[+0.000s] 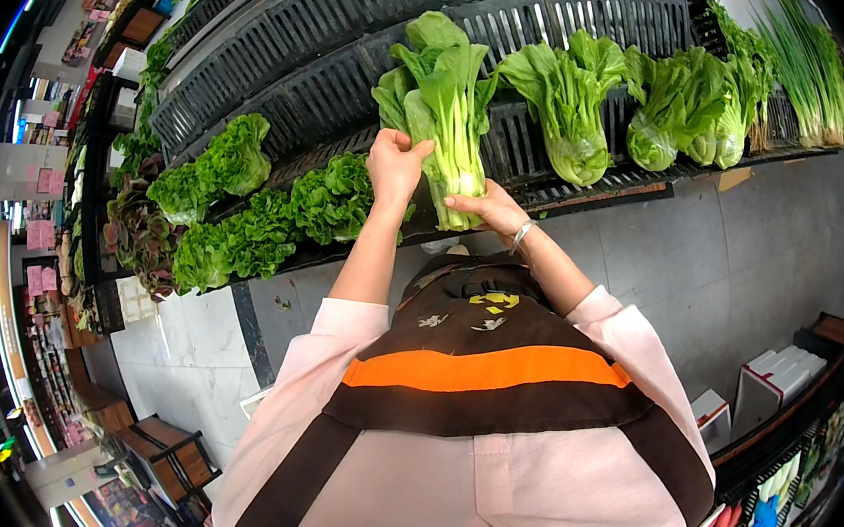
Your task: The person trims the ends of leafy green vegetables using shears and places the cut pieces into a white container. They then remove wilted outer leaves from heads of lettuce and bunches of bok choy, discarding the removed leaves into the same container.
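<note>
Upright before me is a bunch of leafy greens [453, 123] with pale thick stalks, its leaves toward the back of the shelf. My right hand [493, 208] grips it around the stalk base, the thumb in front and the fingers mostly hidden behind. At the bunch's left edge, my left hand [397, 163] pinches an outer leaf, with its thumb against the stalks and its fingers curled. Just right of the bunch stands a head of mustard greens [572, 111], its base apparently in clear wrap. Curly green lettuce [334, 195] lies close to my left wrist.
Black slatted shelving [294, 94] rises in steps behind the greens. More wrapped leafy heads [665, 111] and spring onions [807, 79] stand to the right. Red-leaf lettuce [142, 231] lies at the far left. White boxes [777, 377] stand at the lower right, beyond grey floor [694, 250].
</note>
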Tool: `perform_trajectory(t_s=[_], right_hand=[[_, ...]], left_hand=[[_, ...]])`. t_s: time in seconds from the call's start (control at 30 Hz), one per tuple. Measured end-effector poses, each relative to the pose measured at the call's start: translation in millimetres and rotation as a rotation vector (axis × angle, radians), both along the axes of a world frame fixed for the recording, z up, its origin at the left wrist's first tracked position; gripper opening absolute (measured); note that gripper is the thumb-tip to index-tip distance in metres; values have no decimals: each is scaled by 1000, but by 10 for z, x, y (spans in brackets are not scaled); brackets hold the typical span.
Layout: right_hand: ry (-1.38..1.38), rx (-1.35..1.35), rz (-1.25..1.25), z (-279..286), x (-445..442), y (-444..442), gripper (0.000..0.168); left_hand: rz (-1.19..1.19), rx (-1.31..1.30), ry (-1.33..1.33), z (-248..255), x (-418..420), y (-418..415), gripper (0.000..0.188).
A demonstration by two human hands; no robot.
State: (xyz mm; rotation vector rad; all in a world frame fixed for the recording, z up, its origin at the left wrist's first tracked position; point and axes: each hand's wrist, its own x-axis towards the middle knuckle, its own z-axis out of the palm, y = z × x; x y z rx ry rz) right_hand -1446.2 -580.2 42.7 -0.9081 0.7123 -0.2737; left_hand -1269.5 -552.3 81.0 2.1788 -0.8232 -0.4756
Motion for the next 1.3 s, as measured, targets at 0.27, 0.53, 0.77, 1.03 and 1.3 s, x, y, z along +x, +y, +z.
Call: perform_trajectory(t_s=[0.27, 0.53, 0.77, 1.03, 1.3], right_hand=[[-23, 27, 12, 3, 0, 9, 56], [-33, 4, -11, -51, 30, 17, 58], [-22, -20, 8, -197, 62, -11, 53], [47, -159, -28, -214, 109, -8, 56], [-7, -110, -5, -245, 115, -19, 50]], left_hand=[[51, -102, 108, -107, 23, 12, 43], [-39, 91, 20, 181, -32, 24, 49], [-108, 343, -134, 396, -155, -36, 54], [-141, 409, 70, 230, 161, -182, 59], [-41, 300, 71, 99, 144, -131, 58]])
